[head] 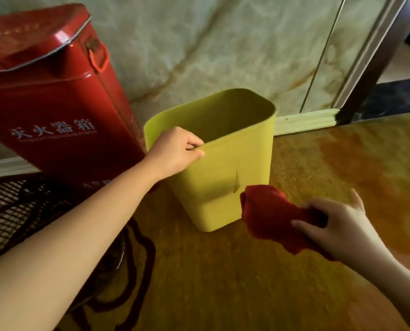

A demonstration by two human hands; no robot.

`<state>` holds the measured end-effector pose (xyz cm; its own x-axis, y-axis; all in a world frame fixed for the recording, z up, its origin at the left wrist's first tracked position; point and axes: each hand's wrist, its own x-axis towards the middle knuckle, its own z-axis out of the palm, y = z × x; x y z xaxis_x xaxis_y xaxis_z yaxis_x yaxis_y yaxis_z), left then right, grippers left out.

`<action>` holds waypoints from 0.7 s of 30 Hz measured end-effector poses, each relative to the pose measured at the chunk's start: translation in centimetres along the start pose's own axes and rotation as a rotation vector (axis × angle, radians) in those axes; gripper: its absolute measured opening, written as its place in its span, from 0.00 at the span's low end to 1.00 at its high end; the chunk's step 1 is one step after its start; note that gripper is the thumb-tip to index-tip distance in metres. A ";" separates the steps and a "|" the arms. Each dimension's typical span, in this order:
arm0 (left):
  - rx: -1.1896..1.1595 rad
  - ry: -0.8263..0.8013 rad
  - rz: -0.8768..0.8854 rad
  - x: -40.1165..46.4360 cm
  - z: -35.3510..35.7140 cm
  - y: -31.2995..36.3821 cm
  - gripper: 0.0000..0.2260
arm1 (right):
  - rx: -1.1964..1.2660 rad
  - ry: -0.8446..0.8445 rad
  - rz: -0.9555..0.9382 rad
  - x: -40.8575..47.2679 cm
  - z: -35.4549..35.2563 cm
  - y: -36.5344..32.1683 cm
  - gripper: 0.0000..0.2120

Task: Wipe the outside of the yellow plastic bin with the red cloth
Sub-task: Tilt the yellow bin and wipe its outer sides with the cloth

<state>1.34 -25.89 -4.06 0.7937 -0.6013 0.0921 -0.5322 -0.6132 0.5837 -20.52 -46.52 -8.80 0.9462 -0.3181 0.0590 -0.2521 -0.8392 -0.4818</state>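
Note:
The yellow plastic bin (225,168) stands upright on the floor near the wall, its inside dark and empty as far as I can see. My left hand (175,152) grips the bin's near rim, fingers hooked inside and thumb outside. My right hand (337,225) holds a bunched red cloth (268,216) to the right of the bin. The cloth's far end sits at the bin's lower right corner; whether it touches the wall of the bin I cannot tell.
A tall red metal box (48,103) with white lettering leans at the left, close behind the bin. A dark wire fan guard (15,206) and a dark cord (137,254) lie at lower left. A marble wall (223,44) with a skirting board runs behind. The floor (342,163) is glossy orange-brown.

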 end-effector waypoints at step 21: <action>0.329 -0.096 -0.006 4.5 -4.3 2.5 0.15 | 0.384 0.637 0.017 7.8 1.8 -5.7 0.10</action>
<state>4.81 -27.96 1.29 0.7743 -0.6328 0.0036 -0.6063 -0.7402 0.2908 -11.31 -43.44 -7.23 0.6123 -0.6221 0.4879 -0.0670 -0.6558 -0.7520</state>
